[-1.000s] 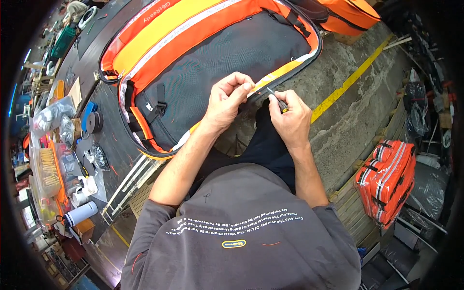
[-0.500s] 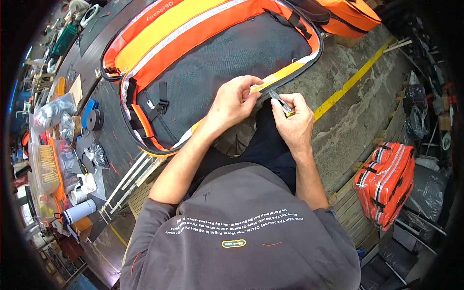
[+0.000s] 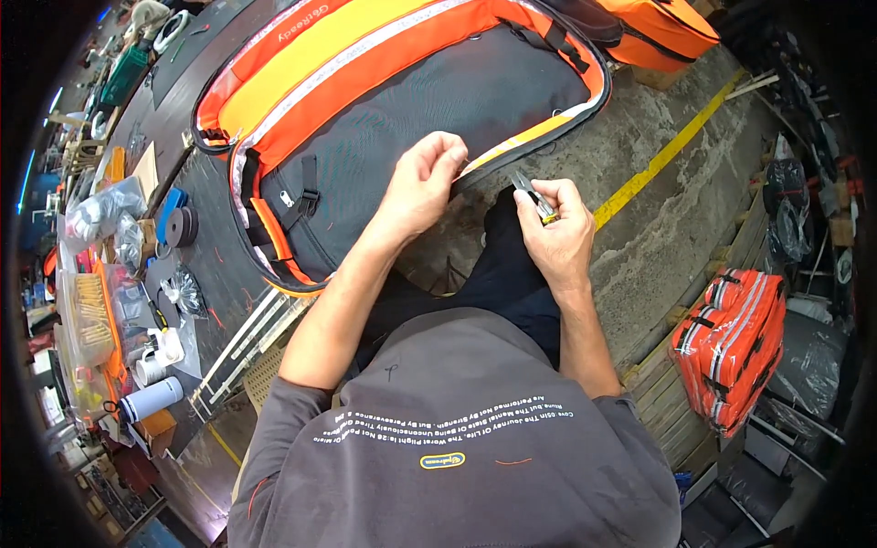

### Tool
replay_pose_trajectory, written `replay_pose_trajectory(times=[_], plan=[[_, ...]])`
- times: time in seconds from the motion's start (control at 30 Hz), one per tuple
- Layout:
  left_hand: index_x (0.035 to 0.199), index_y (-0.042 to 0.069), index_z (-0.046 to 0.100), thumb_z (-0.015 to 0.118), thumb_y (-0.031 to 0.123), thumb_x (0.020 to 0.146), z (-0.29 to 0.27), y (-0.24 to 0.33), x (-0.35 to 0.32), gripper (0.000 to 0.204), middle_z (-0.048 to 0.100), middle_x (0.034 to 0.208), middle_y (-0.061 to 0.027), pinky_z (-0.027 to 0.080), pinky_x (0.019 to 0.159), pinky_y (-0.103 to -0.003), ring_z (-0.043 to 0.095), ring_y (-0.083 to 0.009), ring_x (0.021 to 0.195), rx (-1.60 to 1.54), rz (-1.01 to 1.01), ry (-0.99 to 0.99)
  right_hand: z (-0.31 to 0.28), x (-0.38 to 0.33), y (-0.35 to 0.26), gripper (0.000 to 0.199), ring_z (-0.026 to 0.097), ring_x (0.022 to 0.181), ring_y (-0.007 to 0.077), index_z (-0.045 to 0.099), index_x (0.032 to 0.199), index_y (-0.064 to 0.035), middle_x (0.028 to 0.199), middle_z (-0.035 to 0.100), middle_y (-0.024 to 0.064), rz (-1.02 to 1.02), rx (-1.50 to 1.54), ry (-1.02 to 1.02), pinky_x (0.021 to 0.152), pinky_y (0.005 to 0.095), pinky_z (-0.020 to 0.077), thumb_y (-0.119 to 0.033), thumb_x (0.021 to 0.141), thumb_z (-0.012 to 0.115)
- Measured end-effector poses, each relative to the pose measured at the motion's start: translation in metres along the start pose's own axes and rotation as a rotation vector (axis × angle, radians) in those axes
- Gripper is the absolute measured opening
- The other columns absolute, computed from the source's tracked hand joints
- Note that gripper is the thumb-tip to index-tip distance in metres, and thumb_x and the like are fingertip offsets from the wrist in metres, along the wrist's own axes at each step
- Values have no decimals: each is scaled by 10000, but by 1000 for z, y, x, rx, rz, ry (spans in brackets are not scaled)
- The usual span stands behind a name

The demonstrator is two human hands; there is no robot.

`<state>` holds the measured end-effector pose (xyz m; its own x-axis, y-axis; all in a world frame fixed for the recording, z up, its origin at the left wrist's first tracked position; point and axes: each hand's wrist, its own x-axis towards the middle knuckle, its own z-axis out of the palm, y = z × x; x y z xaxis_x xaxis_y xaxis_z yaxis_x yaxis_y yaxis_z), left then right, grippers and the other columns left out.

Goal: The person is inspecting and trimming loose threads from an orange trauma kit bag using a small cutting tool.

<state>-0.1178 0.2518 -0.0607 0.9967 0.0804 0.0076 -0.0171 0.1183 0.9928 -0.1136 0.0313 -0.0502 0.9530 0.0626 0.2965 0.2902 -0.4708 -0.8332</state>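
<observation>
A large orange bag (image 3: 365,78) with yellow panels, silver reflective strips and a dark grey mesh face lies in front of me, its near rim by my hands. My left hand (image 3: 423,187) is at this rim with thumb and forefinger pinched together; what is between the fingertips, if anything, is too fine to name. To its right, my right hand (image 3: 559,224) grips small metal snips (image 3: 528,185) with a yellow and black part. The pointed blades face up and left, just off the bag's edge. The lower handles are hidden in my palm.
At left, the dark table (image 3: 206,265) holds a blue tape roll (image 3: 168,215), clear plastic bags, bins of small parts, a mug (image 3: 149,369) and a white tumbler (image 3: 153,399). A plastic-wrapped orange bag (image 3: 731,347) stands at right. A yellow line (image 3: 667,164) crosses the concrete floor.
My left hand has moved left and slightly up, away from the snips, with its fingers more tightly pinched. My right hand and the snips stay nearly in place.
</observation>
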Motion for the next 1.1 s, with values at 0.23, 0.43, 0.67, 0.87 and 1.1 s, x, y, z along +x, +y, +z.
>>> replay_pose_trajectory(times=[0.23,0.43,0.67,0.87,1.1], plan=[[1086,57,613,597,217,1164,-3,2,-8,178,556,934,68,457,811,-228,514,-42,882,129,5,40,8,1,-6,206,784,781,276,737,1032,-21,877,782,150,-89,13,-58,699,383,586,-128,898,851],[1070,40,603,582,186,1163,-2,11,3,175,551,932,54,462,816,-243,501,-61,879,302,113,-18,14,7,-22,189,761,792,370,731,979,-47,882,773,156,-105,-66,-76,700,451,583,-162,889,851],[1051,27,603,578,155,1152,-5,20,3,165,538,941,54,461,820,-249,490,-68,901,284,59,-94,22,14,-20,183,756,825,408,710,951,-52,906,774,166,-153,-176,-94,721,497,587,-186,903,824],[1046,14,664,676,129,1072,-4,26,-5,119,686,823,-91,546,725,-347,673,-183,762,637,198,66,23,13,-20,185,750,828,420,702,977,-58,913,770,170,-181,-238,-102,722,514,585,-194,915,811],[997,21,718,747,94,964,-8,20,-6,85,729,816,-192,580,675,-419,752,-373,741,1054,422,-51,23,8,-18,188,749,838,414,695,976,-56,923,767,167,-191,-236,-109,726,511,586,-194,920,811]])
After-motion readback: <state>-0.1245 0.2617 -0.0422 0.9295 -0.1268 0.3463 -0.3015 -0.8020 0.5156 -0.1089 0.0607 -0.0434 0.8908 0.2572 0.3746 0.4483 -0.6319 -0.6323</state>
